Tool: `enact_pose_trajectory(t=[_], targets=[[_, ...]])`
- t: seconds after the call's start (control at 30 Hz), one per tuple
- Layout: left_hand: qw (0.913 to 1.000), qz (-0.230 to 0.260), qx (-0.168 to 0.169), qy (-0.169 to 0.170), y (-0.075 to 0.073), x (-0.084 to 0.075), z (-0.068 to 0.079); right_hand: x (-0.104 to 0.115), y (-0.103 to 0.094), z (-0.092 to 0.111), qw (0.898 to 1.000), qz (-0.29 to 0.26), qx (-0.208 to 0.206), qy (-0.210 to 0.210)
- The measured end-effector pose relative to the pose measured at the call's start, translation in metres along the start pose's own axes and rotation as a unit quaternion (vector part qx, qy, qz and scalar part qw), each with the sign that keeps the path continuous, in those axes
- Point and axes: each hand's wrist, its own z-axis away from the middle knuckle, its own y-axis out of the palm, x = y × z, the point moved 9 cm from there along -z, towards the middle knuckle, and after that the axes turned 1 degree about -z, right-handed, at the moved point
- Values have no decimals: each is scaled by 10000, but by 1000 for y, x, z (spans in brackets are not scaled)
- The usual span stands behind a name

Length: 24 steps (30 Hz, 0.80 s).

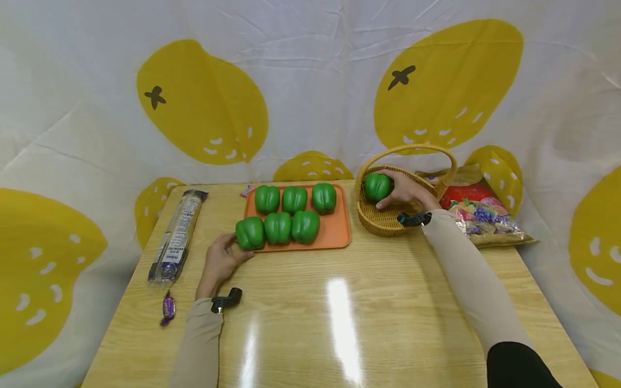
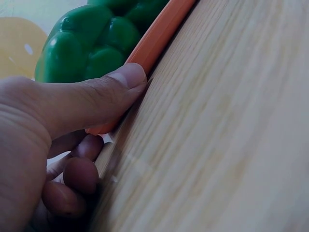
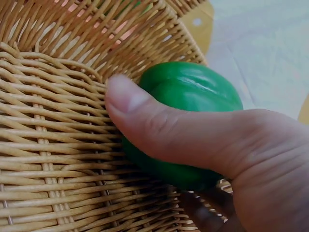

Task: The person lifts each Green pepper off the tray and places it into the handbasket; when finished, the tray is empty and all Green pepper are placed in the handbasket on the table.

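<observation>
My right hand [image 1: 406, 189] grips a green bell pepper [image 1: 377, 187] inside the wicker basket [image 1: 383, 225], at its left end. In the right wrist view the thumb lies across the pepper [image 3: 193, 89], close to the woven wall [image 3: 43, 121]. My left hand [image 1: 223, 261] holds the front left corner of the orange tray [image 1: 335, 226]; the left wrist view shows its thumb on the tray's rim [image 2: 154, 43], with the other fingers curled below. Several green bell peppers sit on the tray in two rows, the front left pepper [image 1: 250, 233] right beside my left hand.
A colourful fruit-printed bag [image 1: 480, 207] lies right of the basket, whose tall handle [image 1: 412, 146] arches over it. At the left are a long clear package [image 1: 177, 237] and a purple wrapped candy [image 1: 167, 308]. Another small candy [image 1: 247, 191] lies behind the tray.
</observation>
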Motion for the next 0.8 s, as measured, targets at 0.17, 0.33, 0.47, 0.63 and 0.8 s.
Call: enact_pose_trajectory(t=[0.17,0.33,0.47,0.63,0.8], targets=[[10000,-22,-7,-21,1,0,1,-2,2,2,9992,-397,6,90],[10000,-43,-17,15,2,0,2,1,-1,3,9982,-559,-219,93],[10000,-80,-23,49,1,0,1,7,-5,4,9990,119,-420,-41],[9999,-111,-40,104,0,-1,1,14,-2,7,9991,383,-145,-117],[9999,-107,-85,86,0,-1,1,21,-4,15,9984,468,14,-321]])
